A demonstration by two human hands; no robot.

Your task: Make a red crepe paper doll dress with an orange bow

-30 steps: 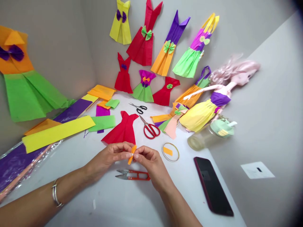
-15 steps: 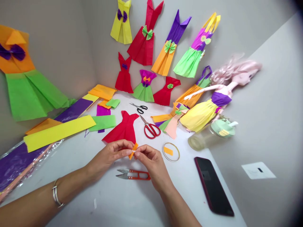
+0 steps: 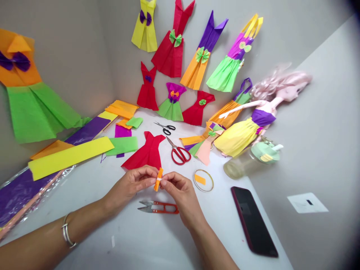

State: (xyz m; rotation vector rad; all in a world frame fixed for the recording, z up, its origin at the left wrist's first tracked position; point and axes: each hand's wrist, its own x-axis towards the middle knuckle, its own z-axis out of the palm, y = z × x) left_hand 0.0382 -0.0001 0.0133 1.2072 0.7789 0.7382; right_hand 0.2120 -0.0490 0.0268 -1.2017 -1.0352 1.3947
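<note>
In the head view, a phone [image 3: 254, 221] is lying by the right edge of the table [image 3: 140, 240], which is stretching nearward from the snips [image 3: 153, 207]. The left hand [image 3: 137, 182] and right hand [image 3: 180, 193] are pinching a tilted orange strip [image 3: 158, 183] near the red dress [image 3: 147, 150].
</note>
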